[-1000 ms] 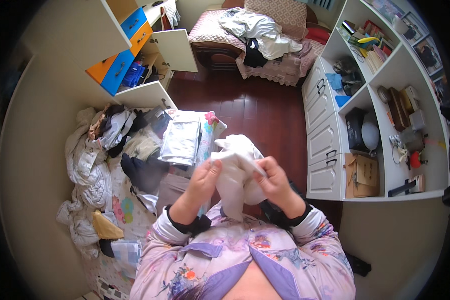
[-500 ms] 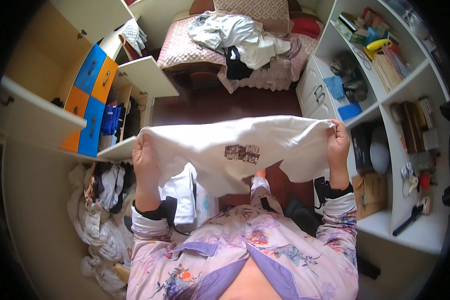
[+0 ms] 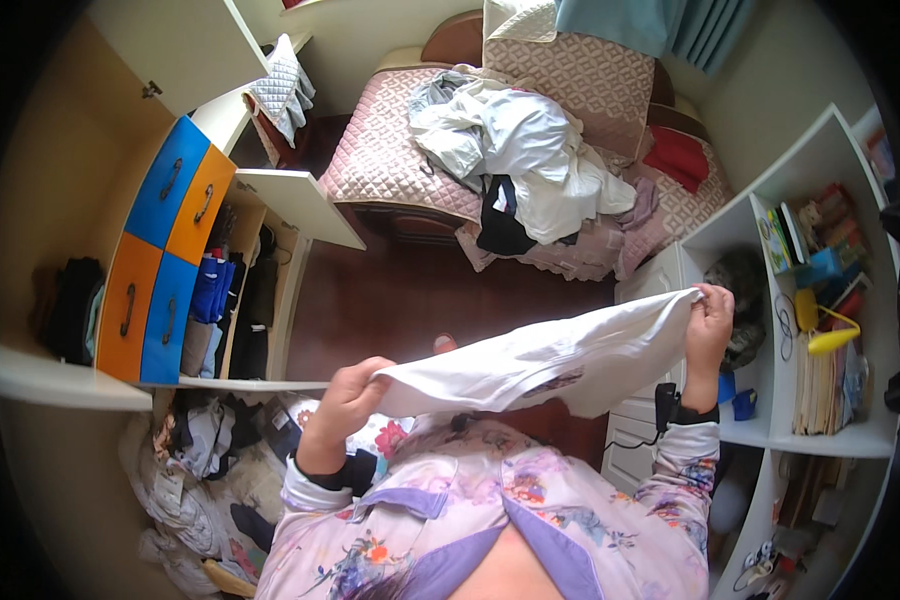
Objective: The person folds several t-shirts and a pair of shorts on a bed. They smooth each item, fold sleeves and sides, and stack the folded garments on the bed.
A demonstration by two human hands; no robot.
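Over a glossy dark-red floor (image 3: 360,300), out in front of the wearer's chest, a thin white cloth garment (image 3: 600,350) with a dark printed patch (image 3: 555,383) is strung between two bare hands. Left hand (image 3: 345,405) has its fingers closed on one end, nearer the body. Right hand (image 3: 710,320) pinches the opposite corner, farther out. Probably a shirt or top; folds hide the cut, can't be sure.

Risks: the right pinch seems to take only a bit of edge, so a loosened finger or a hard tug from the left could free that corner and drop the cloth floorward. The slack lower edge could tuck under and crease the print. A thin black cord (image 3: 625,446) near the right wrist might snag fabric swung that way.

Surface and room: tangled heap of white and dark clothes (image 3: 205,440) lower left, beside a floral-print cover (image 3: 388,438). Beyond the floor, a daybed in pink quilted fabric (image 3: 365,165) carries a loose white-and-grey laundry pile (image 3: 530,140). Left, blue and orange drawers (image 3: 165,235), cabinet doors open. Right, white shelving (image 3: 830,441), books, a yellow plastic object (image 3: 835,340).
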